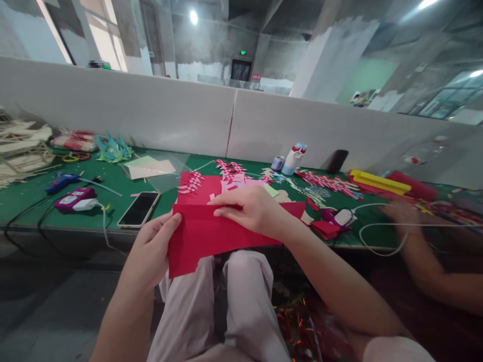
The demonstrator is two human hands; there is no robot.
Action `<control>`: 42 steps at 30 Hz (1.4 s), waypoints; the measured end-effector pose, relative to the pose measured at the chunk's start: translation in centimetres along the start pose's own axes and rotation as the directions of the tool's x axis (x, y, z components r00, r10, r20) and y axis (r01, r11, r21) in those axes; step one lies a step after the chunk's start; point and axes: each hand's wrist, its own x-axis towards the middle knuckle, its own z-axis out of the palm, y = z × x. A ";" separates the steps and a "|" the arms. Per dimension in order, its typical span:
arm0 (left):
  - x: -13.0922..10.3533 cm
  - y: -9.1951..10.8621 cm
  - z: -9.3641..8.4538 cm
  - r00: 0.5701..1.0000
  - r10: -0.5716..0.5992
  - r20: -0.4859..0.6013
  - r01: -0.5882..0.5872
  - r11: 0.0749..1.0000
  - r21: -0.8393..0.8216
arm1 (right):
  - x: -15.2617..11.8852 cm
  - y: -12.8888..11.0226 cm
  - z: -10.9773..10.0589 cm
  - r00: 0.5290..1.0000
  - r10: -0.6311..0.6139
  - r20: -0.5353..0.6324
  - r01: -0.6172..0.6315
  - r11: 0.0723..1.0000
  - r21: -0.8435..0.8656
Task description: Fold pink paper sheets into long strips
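A sheet of red paper [211,235] hangs over the front edge of the table, above my lap, with a narrow fold along its top. My left hand [156,241] pinches its left end, the thumb on the near face. Farther right, my right hand [251,206] has thumb and fingers closed on the folded top edge. Behind the sheet lies another red paper [184,193] with pink-and-red woven paper strips [191,183] on it. More such strips [230,170] lie beyond, partly hidden by my right hand.
On the left are a phone [139,209], a purple power socket [77,199] and a blue glue gun [62,183]. A can [277,163] and a white bottle [294,158] stand at the back. At right, another person's arm [426,256] reaches onto the table beside a white cable [364,241].
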 end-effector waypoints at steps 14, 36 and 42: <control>1.2 0.3 -1.4 0.989 0.149 -0.019 -0.142 0.970 0.200 | -0.9 -0.6 -0.2 0.988 -0.017 0.156 0.051 0.975 -0.217; 2.1 2.9 -6.6 0.940 0.332 0.077 -0.311 0.743 0.593 | -1.7 4.8 -2.2 0.900 0.133 0.416 -0.232 0.953 0.197; 2.7 2.8 -7.6 0.982 0.175 0.066 -0.185 0.856 0.483 | -2.4 5.5 -2.5 0.923 0.046 0.381 -0.138 0.967 0.216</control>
